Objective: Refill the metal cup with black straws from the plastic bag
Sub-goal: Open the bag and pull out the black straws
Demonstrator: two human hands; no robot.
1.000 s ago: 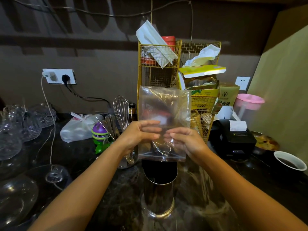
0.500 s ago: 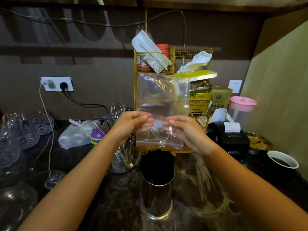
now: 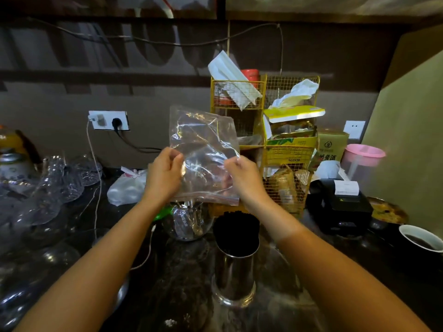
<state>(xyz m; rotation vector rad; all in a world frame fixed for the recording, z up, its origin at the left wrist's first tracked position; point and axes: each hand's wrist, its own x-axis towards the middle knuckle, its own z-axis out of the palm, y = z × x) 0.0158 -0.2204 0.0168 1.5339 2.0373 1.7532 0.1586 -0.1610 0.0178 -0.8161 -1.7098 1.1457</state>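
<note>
A tall metal cup (image 3: pixel 234 276) stands on the dark counter in front of me, packed with black straws (image 3: pixel 236 230) whose ends rise above its rim. Above and behind it I hold a clear plastic bag (image 3: pixel 203 152) that looks empty and crumpled, its zip edge hanging downward. My left hand (image 3: pixel 165 174) pinches the bag's left side and my right hand (image 3: pixel 243 179) pinches its right side, both well above the cup.
A yellow wire rack (image 3: pixel 263 144) with boxes and tissues stands behind the bag. A glass jar of utensils (image 3: pixel 189 221) sits just left of the cup. Glassware (image 3: pixel 48 188) crowds the left; a black receipt printer (image 3: pixel 340 204), a pink-lidded jug (image 3: pixel 362 159) and a paper cup (image 3: pixel 422 240) sit at right.
Both hands have lifted the empty bag higher and a little left, away from the cup, and spread apart to its two sides. The bag has crumpled. The cup stays put.
</note>
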